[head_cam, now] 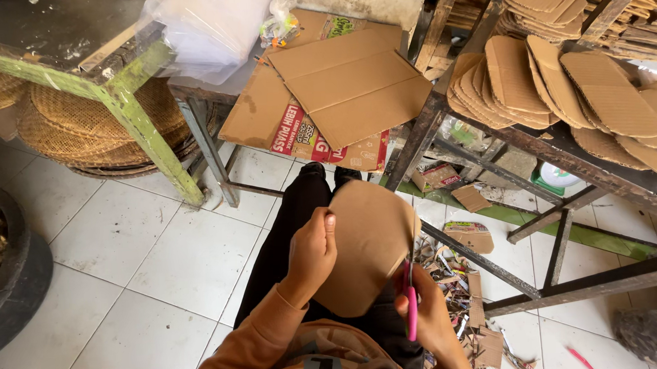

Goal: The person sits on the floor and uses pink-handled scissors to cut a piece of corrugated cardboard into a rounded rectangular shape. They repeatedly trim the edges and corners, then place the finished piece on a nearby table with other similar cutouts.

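Head view | cardboard piece (367, 241), rounded, is held over the lap, above the white tiled floor (127, 250) | left hand (313, 254) is closed on its left edge | right hand (428, 315) is wrapped around pink-handled scissors (410, 305) at its lower right edge.

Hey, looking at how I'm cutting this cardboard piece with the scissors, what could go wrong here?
1. The left hand grips the cardboard piece close to the cut line, so the pink scissors in the right hand might nick the fingers.
2. The piece is held in the air, so it may bend and the cut wander.
3. Offcuts on the floor might cause a slip.
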